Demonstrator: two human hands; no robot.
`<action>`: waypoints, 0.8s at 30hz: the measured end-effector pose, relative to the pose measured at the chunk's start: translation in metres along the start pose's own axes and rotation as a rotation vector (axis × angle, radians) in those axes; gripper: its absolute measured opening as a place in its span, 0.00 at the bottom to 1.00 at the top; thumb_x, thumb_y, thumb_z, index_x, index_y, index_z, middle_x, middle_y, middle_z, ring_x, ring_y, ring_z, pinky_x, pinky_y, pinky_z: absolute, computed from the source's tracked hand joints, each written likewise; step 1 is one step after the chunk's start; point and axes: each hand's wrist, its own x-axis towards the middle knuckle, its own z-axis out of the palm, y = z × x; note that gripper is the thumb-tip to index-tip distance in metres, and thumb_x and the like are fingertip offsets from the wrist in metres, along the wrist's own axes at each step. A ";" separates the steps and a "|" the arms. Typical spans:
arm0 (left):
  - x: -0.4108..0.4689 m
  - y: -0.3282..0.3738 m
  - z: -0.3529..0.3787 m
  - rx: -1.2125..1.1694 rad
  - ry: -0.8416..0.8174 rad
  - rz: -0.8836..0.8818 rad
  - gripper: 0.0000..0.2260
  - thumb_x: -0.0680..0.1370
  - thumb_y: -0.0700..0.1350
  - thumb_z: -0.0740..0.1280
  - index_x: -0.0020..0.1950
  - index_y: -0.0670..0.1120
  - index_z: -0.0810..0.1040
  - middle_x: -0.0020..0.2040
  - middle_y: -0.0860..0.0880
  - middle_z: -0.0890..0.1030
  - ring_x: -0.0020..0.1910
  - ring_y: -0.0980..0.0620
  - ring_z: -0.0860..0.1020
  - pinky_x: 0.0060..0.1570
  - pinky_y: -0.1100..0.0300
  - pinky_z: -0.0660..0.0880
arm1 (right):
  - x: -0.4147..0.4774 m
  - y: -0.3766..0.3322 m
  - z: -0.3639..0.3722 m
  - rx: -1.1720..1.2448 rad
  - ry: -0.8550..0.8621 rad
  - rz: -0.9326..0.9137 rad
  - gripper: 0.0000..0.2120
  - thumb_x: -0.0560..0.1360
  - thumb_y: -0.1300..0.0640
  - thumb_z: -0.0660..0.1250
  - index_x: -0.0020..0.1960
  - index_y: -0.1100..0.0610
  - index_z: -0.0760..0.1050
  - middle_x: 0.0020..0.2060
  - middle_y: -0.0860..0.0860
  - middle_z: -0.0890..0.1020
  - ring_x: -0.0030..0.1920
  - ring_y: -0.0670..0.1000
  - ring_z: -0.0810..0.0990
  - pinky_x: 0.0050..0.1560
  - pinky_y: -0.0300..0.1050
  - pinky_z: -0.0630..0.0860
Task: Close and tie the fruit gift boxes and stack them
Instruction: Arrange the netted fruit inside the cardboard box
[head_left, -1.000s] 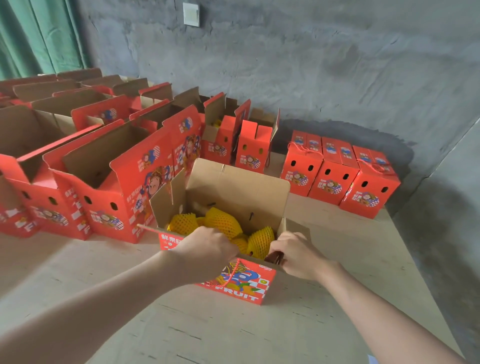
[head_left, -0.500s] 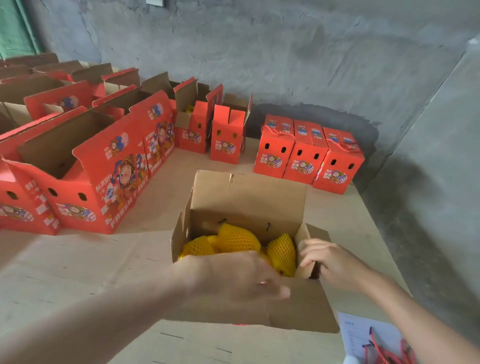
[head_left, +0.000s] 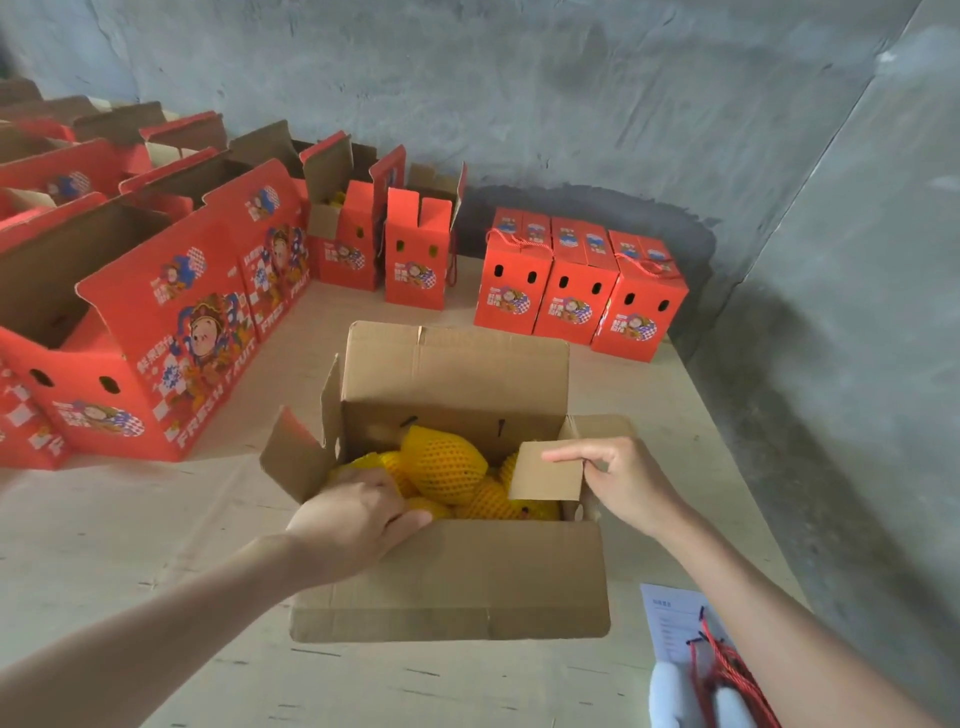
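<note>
On table (head_left: 130, 519), open gift box (head_left: 452, 582), netted yellow fruit (head_left: 447, 467) inside

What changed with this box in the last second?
The right hand let go of the box's near brown cardboard flap and now pinches the small right end flap, folding it inward over the yellow net-wrapped fruit. The left hand shifted to that near flap's left end, fingers reaching in beside the fruit. The three closed red gift boxes stayed put.
</note>
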 end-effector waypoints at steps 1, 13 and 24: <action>-0.003 0.000 0.002 0.000 0.025 -0.004 0.43 0.68 0.75 0.33 0.46 0.50 0.80 0.50 0.52 0.76 0.51 0.52 0.72 0.53 0.58 0.69 | 0.000 -0.002 0.003 0.007 0.005 0.003 0.22 0.76 0.73 0.59 0.52 0.50 0.83 0.55 0.43 0.80 0.51 0.51 0.82 0.50 0.38 0.79; -0.006 0.000 0.015 0.066 0.159 0.085 0.19 0.73 0.65 0.64 0.46 0.51 0.80 0.47 0.53 0.77 0.52 0.52 0.74 0.49 0.60 0.72 | 0.017 -0.030 0.016 0.390 -0.147 0.035 0.19 0.73 0.62 0.64 0.58 0.44 0.77 0.56 0.41 0.81 0.59 0.41 0.78 0.56 0.30 0.72; -0.008 0.001 0.014 0.013 0.294 0.170 0.14 0.73 0.59 0.69 0.39 0.49 0.81 0.37 0.52 0.79 0.41 0.50 0.78 0.39 0.59 0.75 | 0.023 -0.034 0.017 0.464 -0.084 0.017 0.24 0.75 0.72 0.62 0.61 0.46 0.73 0.28 0.49 0.79 0.34 0.50 0.76 0.41 0.39 0.72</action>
